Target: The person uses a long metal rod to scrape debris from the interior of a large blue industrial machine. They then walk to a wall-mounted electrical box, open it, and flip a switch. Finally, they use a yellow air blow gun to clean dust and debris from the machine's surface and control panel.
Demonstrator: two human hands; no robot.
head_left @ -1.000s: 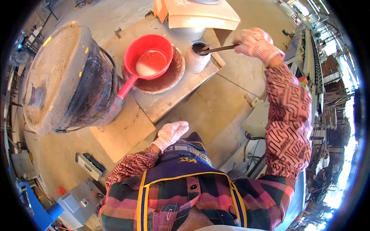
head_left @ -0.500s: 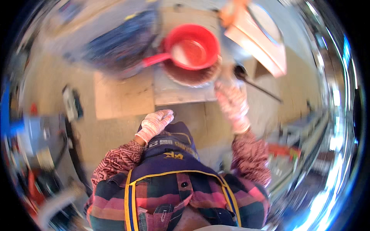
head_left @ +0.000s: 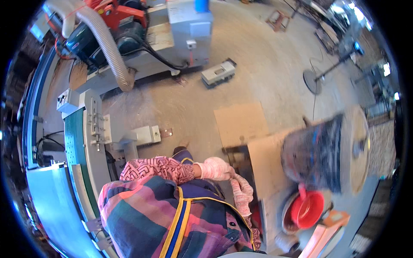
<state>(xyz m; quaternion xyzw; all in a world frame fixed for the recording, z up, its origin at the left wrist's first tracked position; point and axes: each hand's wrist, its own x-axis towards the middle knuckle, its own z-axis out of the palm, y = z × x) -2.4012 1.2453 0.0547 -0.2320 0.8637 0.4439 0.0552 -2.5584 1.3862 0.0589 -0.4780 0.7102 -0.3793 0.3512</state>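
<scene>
Both gloved hands, left (head_left: 214,168) and right (head_left: 242,193), hang empty and slack; the nearby red scoop (head_left: 307,208) looks light and stiff, best taken by its handle.

Two gloved hands are meeting close in front of the person's body, the left hand (head_left: 215,168) lying just left of the right hand (head_left: 242,192). Right of them a board (head_left: 269,165) is lying; beyond it a barrel (head_left: 327,150) is standing, with a scoop (head_left: 307,209) sitting below it in a bowl (head_left: 287,213). Far above-left of the hands a hose (head_left: 109,47) is running over a machine (head_left: 172,30).

head camera, looking down, wide fisheye
</scene>
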